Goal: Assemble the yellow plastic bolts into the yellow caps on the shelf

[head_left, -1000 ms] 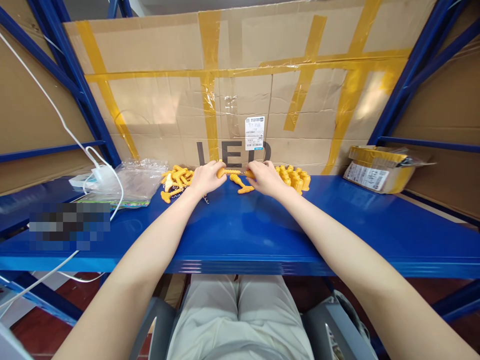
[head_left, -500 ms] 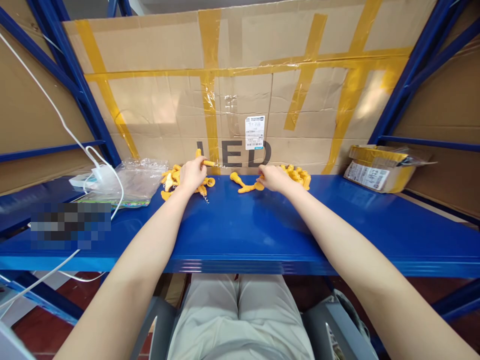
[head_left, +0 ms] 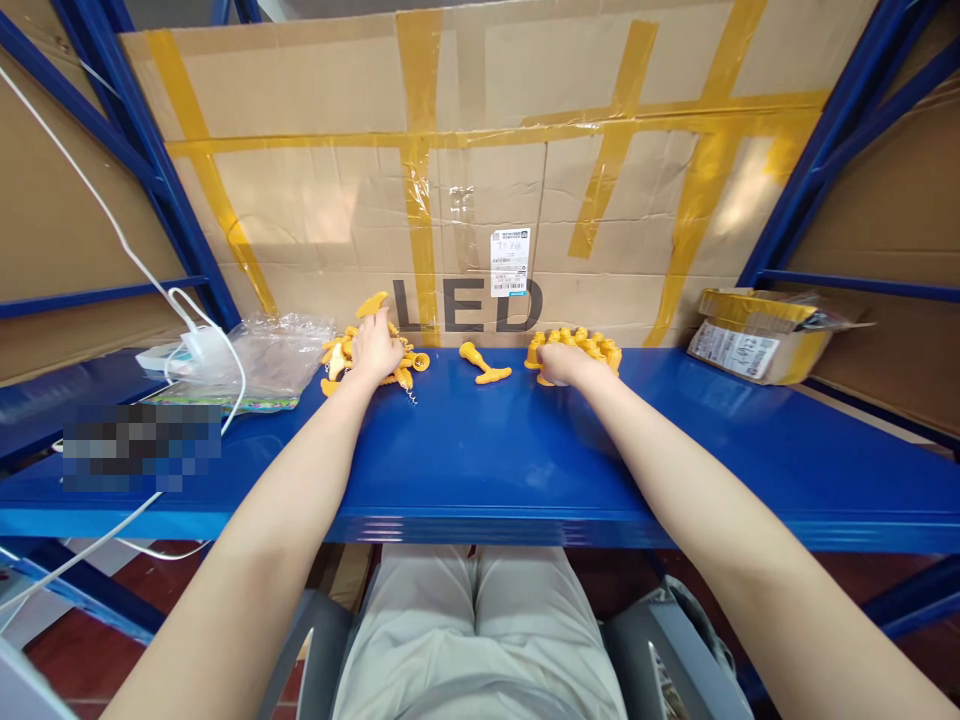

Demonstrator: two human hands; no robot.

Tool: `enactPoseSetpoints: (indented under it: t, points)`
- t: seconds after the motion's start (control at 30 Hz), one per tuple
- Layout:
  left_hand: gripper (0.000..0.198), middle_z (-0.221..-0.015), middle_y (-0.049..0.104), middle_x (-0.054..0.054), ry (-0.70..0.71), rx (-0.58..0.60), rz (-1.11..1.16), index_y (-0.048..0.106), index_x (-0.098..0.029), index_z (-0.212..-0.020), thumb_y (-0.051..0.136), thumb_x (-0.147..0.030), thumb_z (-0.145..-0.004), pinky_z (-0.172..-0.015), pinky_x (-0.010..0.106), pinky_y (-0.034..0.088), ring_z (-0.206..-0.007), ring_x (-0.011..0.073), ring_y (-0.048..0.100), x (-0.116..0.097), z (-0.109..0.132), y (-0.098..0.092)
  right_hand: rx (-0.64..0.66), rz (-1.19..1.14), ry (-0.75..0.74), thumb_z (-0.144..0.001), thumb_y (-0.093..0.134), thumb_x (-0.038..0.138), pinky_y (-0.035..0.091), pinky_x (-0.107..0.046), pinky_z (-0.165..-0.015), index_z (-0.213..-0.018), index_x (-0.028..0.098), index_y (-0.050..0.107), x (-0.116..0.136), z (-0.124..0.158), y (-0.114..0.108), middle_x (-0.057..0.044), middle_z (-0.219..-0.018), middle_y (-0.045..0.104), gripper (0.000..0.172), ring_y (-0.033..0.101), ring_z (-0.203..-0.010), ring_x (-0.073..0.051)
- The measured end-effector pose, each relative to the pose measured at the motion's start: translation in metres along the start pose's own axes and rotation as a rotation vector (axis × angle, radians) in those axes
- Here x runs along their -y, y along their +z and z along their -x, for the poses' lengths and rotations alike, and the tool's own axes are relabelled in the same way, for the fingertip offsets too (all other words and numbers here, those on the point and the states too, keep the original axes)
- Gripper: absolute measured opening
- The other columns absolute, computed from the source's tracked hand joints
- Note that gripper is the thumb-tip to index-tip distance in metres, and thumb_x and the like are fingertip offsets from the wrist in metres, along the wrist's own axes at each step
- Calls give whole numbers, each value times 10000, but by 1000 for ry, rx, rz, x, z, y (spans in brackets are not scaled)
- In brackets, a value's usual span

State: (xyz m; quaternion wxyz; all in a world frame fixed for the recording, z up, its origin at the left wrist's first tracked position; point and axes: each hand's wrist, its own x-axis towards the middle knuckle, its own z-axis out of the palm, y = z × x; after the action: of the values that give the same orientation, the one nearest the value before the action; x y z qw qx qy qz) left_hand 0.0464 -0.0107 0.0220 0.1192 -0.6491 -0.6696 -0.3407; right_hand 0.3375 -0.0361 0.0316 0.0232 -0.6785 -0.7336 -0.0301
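Observation:
My left hand (head_left: pixel 375 347) is closed on a yellow corkscrew (head_left: pixel 371 304), its T-shaped handle sticking up above the fingers. Under and around that hand lies a pile of yellow corkscrew parts (head_left: pixel 406 379), one with its metal spiral bare. My right hand (head_left: pixel 564 363) has its fingers closed at the near left side of a group of upright yellow caps (head_left: pixel 592 346). A bit of yellow cap (head_left: pixel 545 380) shows beneath the fingers, which hide most of it. Between the hands, a capped yellow corkscrew (head_left: pixel 484 364) lies on the blue shelf (head_left: pixel 480 450).
A large taped cardboard sheet (head_left: pixel 337 220) stands along the back. To the left lie clear plastic bags (head_left: pixel 277 355), a white cable (head_left: pixel 202 345) and a blurred dark object (head_left: pixel 142 447). An opened small carton (head_left: pixel 765 335) sits at right.
My left hand has moved slightly left and down, and its corkscrew is now turned with the handle up. My right hand has moved right, from beside the lying corkscrew to the caps.

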Motion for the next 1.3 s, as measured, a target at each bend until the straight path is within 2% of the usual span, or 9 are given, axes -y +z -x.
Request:
enactPoseSetpoints:
  t: [0.13,0.37,0.53,0.73,0.83,0.93,1.0,1.13,1.3]
  points:
    - [624,-1369,459,189,-77,47,-29,349,-152,-1413,482,-238,-810,-1050,535,353,-1312,355,395,7,-2,5,7,13,-16,-796,632,142,455,-515,-870,-1090,145,678,-2,-5,7,-190,-1064,653,297,617,-1053,-373]
    - [599,-1349,459,191,-135,63,-60,389,-173,-1358,515,-249,-778,-1059,581,322,-1322,367,356,16,-4,9,-120,144,-39,-832,582,139,445,-404,-884,-1232,136,556,2,-1,8,-184,-1284,528,402,553,-1143,-303]
    - [526,-1304,479,184,-129,66,-84,470,-171,-1278,529,-255,-762,-1043,544,348,-1279,364,401,19,-6,11,-218,172,-23,-870,523,164,427,-404,-898,-1229,121,536,8,5,4,-179,-1260,538,362,539,-1152,-295]
    - [439,-1198,530,165,-95,-33,-13,536,-180,-1205,518,-244,-772,-1003,465,418,-1194,334,491,24,-9,11,-406,97,-229,-929,463,272,382,-465,-939,-1222,124,541,22,2,15,-197,-1296,534,338,500,-1181,-327]
    - [370,-1151,544,155,-85,-55,-3,568,-190,-1134,514,-230,-770,-988,460,435,-1173,333,510,24,-8,11,-339,-5,-345,-967,398,326,376,-470,-953,-1310,146,496,30,1,23,-180,-1367,502,399,493,-1216,-316]
    - [380,-1167,534,145,-87,-91,22,550,-196,-1148,499,-201,-771,-977,448,450,-1172,321,521,23,-7,8,-141,-64,-405,-980,379,381,375,-461,-966,-1328,196,509,34,1,27,-144,-1358,537,416,520,-1215,-300]
    - [420,-1219,505,146,-93,-129,61,516,-191,-1195,474,-173,-778,-970,424,460,-1155,301,542,21,-6,5,-62,-64,-416,-969,412,382,373,-454,-972,-1309,216,539,34,1,27,-129,-1321,575,400,530,-1214,-297]
    - [487,-1309,446,138,-77,-159,122,459,-193,-1267,436,-131,-785,-967,385,467,-1123,264,571,18,-6,2,-61,-74,-408,-954,438,348,371,-454,-970,-1315,207,542,32,1,26,-129,-1325,578,401,522,-1222,-303]
    - [455,-1270,500,138,-57,-45,75,521,-193,-1220,494,-143,-768,-975,408,454,-1130,285,568,18,-8,8,-75,-64,-400,-938,463,269,345,-457,-976,-1278,193,558,33,1,26,-121,-1299,597,361,525,-1209,-295]
